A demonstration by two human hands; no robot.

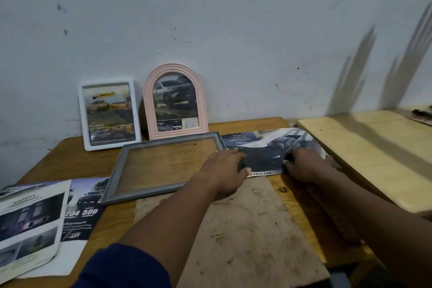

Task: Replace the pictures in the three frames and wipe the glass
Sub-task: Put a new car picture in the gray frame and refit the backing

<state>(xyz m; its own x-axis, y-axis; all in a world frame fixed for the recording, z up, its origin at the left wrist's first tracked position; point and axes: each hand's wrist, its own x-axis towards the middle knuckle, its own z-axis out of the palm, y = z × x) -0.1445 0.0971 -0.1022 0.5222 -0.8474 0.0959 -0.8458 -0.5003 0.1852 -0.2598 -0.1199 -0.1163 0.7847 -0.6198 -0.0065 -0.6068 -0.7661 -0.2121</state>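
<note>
So both hands are on the car picture [264,147], a dark glossy page lying on the counter [70,159] just right of the grey frame [171,139]. The white strip along its bottom reads "DOUBLE CAB"; the small print up top is too blurry for me.

The left hand [224,170] grips the page's left end, fingers curled over it and thumb right at that strip. The right hand [304,166] has its fingers curled down on the lower edge, pinching it.

The grey frame lies flat with bare wood showing through it. Behind it, the white frame [109,113] and the pink arched frame [175,100] lean on the wall [233,18], both holding truck pictures.

There's a brown board [252,229] under the forearms. Far left, a brochure [30,217] says "SAFETY", and the sheet [81,213] under it shows "204 500".
</note>
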